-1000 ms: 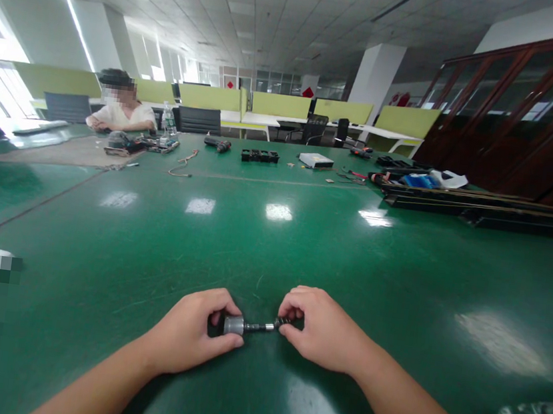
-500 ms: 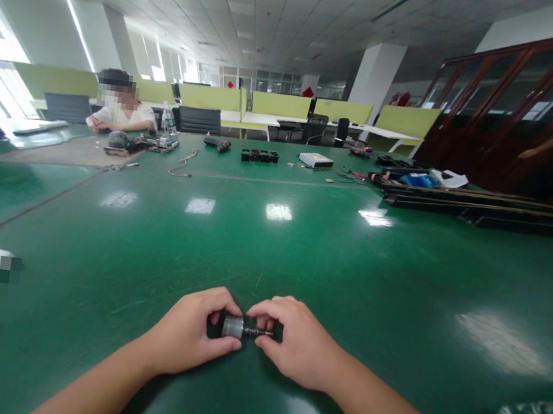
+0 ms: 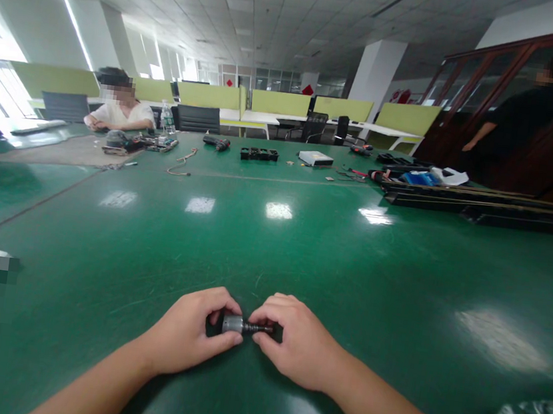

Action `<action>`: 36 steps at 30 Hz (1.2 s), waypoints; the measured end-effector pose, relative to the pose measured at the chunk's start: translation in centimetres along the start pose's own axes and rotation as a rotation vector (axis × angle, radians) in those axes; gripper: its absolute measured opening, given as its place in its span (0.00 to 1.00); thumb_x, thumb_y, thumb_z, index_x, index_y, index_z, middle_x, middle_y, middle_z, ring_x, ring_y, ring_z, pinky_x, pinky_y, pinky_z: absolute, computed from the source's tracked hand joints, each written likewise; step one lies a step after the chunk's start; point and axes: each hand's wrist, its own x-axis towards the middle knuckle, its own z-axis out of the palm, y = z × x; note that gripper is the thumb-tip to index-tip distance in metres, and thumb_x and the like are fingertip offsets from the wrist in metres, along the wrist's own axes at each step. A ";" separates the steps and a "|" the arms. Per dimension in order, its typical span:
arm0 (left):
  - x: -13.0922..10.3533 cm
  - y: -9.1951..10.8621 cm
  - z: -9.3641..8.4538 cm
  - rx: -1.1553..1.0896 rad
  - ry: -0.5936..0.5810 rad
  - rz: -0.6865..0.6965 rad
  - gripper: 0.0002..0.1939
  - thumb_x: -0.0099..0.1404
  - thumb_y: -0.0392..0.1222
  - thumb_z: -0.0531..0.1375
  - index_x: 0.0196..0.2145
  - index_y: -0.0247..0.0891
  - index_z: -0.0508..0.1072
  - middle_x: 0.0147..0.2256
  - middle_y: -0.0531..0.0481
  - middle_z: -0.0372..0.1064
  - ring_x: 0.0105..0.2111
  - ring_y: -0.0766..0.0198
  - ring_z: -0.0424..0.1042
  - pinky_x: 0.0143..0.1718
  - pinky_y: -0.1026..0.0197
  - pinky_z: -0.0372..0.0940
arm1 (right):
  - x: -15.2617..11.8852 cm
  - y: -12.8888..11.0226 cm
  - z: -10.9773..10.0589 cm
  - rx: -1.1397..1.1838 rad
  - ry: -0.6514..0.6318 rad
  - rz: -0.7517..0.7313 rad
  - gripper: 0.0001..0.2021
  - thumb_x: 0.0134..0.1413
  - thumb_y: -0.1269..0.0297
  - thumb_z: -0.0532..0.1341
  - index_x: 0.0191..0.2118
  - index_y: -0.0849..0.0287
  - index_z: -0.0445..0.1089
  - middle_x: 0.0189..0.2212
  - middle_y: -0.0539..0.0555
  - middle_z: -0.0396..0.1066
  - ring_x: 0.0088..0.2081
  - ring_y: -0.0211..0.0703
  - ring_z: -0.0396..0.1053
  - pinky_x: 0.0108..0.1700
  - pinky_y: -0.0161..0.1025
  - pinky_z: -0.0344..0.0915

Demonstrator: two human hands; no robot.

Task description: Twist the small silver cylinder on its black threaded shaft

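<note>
The label on the bottle (image 3: 167, 120) by the table's far left corner was too small to read, as was any writing on the red diamonds (image 3: 307, 90) at the back of the room. The table (image 3: 231, 248) was glossy green, scratched, and bright with reflected lights. Along its far edge lay a drill (image 3: 216, 143), a black tray (image 3: 259, 154) and a white box (image 3: 315, 159); black bars (image 3: 503, 202) lay towards the right edge. Beyond stood yellow-green partitions (image 3: 286, 105) and a dark wood cabinet (image 3: 465, 89), with a person in black (image 3: 529, 117) before it. Another person (image 3: 125, 116), in white, sat at the far left corner.

Both forearms reached in from the near edge. The left hand (image 3: 186, 332) held the grey cylinder (image 3: 232, 324) between thumb and fingers, midway across the table's near part. A spring (image 3: 250, 329) sat around its shaft, and the right hand (image 3: 294, 341) curved narrowly about both; whether it gripped them could not be told.
</note>
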 end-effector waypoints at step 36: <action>0.1 -0.2 0.2 -0.024 0.005 -0.009 0.09 0.59 0.43 0.66 0.38 0.40 0.73 0.32 0.53 0.69 0.31 0.63 0.67 0.33 0.63 0.59 | -0.1 0.4 -0.3 -0.021 -0.011 0.018 0.05 0.50 0.70 0.67 0.34 0.55 0.75 0.29 0.47 0.72 0.36 0.39 0.66 0.42 0.39 0.55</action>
